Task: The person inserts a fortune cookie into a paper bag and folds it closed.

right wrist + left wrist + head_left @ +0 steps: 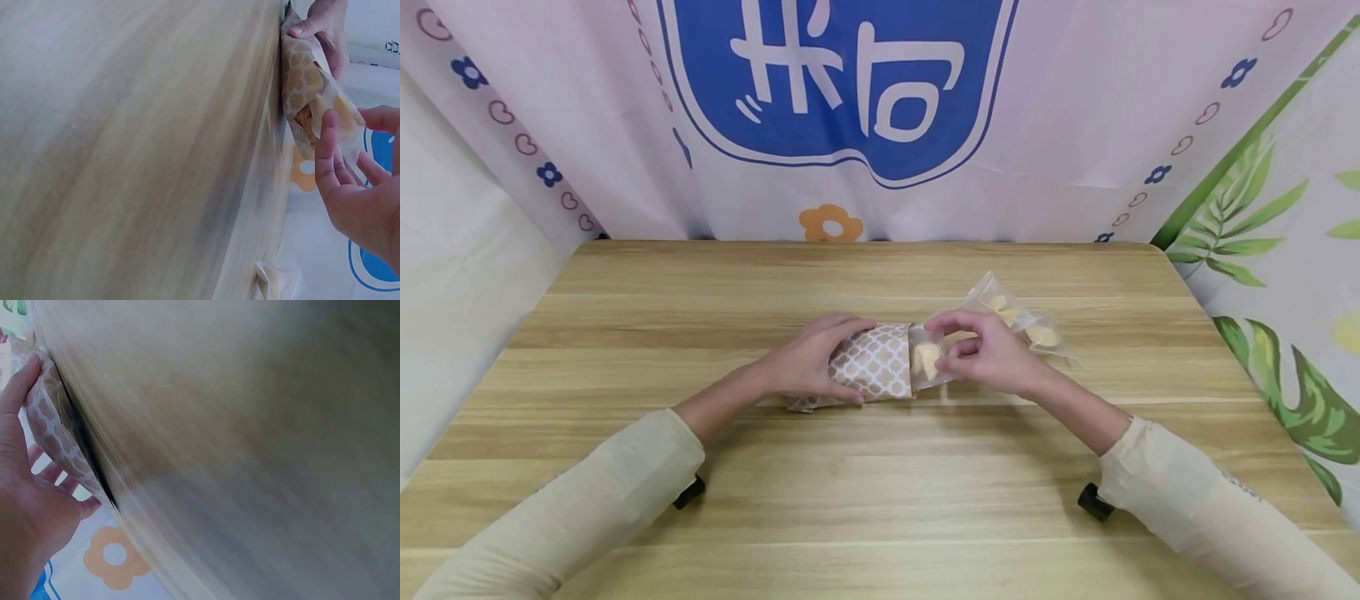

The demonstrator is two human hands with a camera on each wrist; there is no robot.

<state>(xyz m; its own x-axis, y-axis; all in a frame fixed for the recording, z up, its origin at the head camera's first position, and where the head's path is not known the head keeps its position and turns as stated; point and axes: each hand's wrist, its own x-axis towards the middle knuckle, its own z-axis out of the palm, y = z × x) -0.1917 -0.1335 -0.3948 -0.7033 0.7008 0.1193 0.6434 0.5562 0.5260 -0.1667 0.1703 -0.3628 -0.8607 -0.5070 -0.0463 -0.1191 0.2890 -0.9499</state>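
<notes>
Pale sleeves (pixel 591 500) cover my forearms, closer to me than my fingers. My left fingers (pixel 842 322) curl round a patterned pouch (pixel 880 367), thumb along its near side, its mouth facing my right fingers (pixel 955 320). Those pinch a clear packet (pixel 927 358) with a pale yellow piece inside; it sits partly in the pouch's mouth, between my two hands. Just beyond my right fingers, to the right, lie a second packet (pixel 1000 302) and a third (pixel 1045 336). Under my fingers spreads the wood-grain surface (pixel 880 500), and past them hangs a printed cloth (pixel 1060 167).
</notes>
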